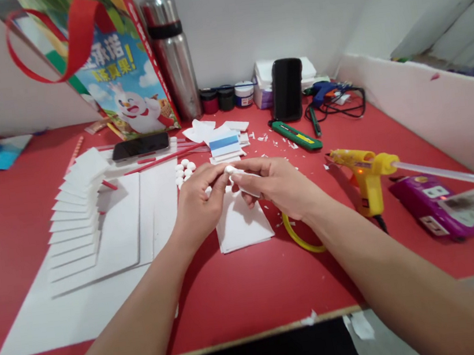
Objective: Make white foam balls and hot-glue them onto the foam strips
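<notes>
Between the fingertips of both hands is a small white piece (230, 169), pinched above the middle of the table. My left hand (200, 202) closes thumb and forefinger on its left side. From the right, my right hand (279, 186) grips it together with a flat white strip (247, 185) that slants down under the thumb. Just below the hands lies a stack of white sheets (243, 226). Several small white balls (184, 171) sit behind my left hand.
On the red table (252, 292), a stepped white model (77, 222) stands left. A yellow glue gun (366, 178), purple power strip (437, 206) and green cutter (296, 136) are right. A steel flask (173, 63), gift bag (118, 71) and upright phone (288, 89) stand behind.
</notes>
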`<state>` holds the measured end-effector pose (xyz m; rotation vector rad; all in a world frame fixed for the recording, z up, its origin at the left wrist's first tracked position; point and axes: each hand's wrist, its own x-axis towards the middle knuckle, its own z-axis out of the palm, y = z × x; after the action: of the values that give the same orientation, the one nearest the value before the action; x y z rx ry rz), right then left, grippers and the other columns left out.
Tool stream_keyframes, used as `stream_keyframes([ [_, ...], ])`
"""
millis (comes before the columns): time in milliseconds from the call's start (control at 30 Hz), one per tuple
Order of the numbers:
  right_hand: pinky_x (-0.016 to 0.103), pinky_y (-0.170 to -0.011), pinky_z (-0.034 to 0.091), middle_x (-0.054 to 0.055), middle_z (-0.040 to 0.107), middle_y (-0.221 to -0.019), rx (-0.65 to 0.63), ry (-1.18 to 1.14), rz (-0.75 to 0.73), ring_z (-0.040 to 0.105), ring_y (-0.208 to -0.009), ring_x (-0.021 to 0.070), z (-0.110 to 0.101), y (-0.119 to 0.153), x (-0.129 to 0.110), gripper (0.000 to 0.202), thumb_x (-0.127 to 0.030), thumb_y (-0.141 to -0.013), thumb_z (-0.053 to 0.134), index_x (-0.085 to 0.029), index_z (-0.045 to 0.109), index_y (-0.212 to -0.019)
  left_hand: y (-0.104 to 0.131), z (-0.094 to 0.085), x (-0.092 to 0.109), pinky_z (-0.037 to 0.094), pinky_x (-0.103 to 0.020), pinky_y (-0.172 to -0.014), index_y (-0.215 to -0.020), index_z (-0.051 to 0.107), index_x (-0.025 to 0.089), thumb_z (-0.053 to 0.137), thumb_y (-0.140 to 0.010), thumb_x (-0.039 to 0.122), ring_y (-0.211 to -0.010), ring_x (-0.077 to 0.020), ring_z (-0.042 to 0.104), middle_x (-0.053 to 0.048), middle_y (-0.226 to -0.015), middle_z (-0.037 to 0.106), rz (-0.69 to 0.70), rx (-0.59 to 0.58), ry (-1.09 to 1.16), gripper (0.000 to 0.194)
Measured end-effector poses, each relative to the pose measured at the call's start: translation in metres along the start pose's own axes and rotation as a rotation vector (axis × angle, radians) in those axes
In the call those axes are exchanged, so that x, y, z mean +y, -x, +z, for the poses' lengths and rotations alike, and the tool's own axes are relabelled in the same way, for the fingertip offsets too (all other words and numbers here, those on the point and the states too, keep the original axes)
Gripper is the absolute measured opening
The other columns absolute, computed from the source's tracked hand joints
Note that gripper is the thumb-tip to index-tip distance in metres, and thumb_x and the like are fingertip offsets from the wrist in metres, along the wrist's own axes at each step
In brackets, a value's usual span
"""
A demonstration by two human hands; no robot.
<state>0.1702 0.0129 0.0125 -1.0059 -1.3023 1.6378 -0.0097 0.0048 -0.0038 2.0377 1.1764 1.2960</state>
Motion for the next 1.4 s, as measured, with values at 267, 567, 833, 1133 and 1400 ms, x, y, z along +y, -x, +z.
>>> stream_keyframes([
  [267, 0.023, -0.046, 0.035, -0.004, 0.054, -0.048, 0.252, 0.507, -0.226, 0.046, -0.042, 0.0079, 0.006, 0.006, -0.001, 0.032, -0.04, -0.091, 0.072, -0.017, 0.065, -0.069, 0.004, 0.004, 0.004, 0.051, -0.029, -0.072, -0.102, 0.079, 0.019, 0.064, -0.097, 0.03, -0.075, -0.0165, 0.065, -0.004, -0.087, 0.075, -0.141, 0.036, 0.124, 0.02],
  [567, 0.025, -0.054, 0.039, -0.001, 0.06, -0.056, 0.285, 0.564, -0.39, 0.056, -0.054, 0.0125, 0.015, 0.013, 0.002, 0.022, -0.031, -0.095, 0.063, -0.018, 0.068, -0.078, 0.009, 0.014, 0.013, 0.053, -0.033, -0.086, -0.111, 0.078, 0.018, 0.059, -0.1, 0.025, -0.089, -0.02, 0.07, -0.009, -0.1, 0.078, 0.062, 0.175, -0.146, 0.023],
  [833, 0.024, -0.051, 0.035, -0.001, 0.061, -0.059, 0.202, 0.499, -0.364, 0.054, -0.055, 0.0118, 0.001, 0.007, 0.001, 0.024, -0.031, -0.093, 0.065, -0.018, 0.065, -0.073, 0.007, 0.009, 0.007, 0.059, -0.033, -0.079, -0.109, 0.082, 0.023, 0.064, -0.098, 0.031, -0.078, -0.0177, 0.07, -0.006, -0.087, 0.079, -0.066, 0.056, 0.117, 0.023],
  [1133, 0.023, -0.042, 0.03, -0.003, 0.062, -0.06, 0.002, 0.386, -0.303, 0.042, -0.041, 0.0058, -0.01, 0.006, -0.006, 0.021, -0.031, -0.091, 0.067, -0.016, 0.069, -0.078, -0.002, -0.001, 0.001, 0.062, -0.034, -0.076, -0.105, 0.084, 0.023, 0.078, -0.087, 0.035, -0.07, -0.0169, 0.072, -0.004, -0.077, 0.079, -0.315, -0.138, 0.562, 0.023],
  [1400, 0.023, -0.042, 0.031, -0.002, 0.063, -0.061, 0.025, 0.401, -0.284, 0.044, -0.043, 0.0066, -0.01, 0.005, -0.007, 0.028, -0.04, -0.091, 0.069, -0.015, 0.074, -0.078, 0.0, 0.001, 0.006, 0.054, -0.028, -0.063, -0.103, 0.084, 0.024, 0.073, -0.091, 0.033, -0.066, -0.0136, 0.063, -0.003, -0.079, 0.075, -0.215, -0.085, 0.382, 0.019],
])
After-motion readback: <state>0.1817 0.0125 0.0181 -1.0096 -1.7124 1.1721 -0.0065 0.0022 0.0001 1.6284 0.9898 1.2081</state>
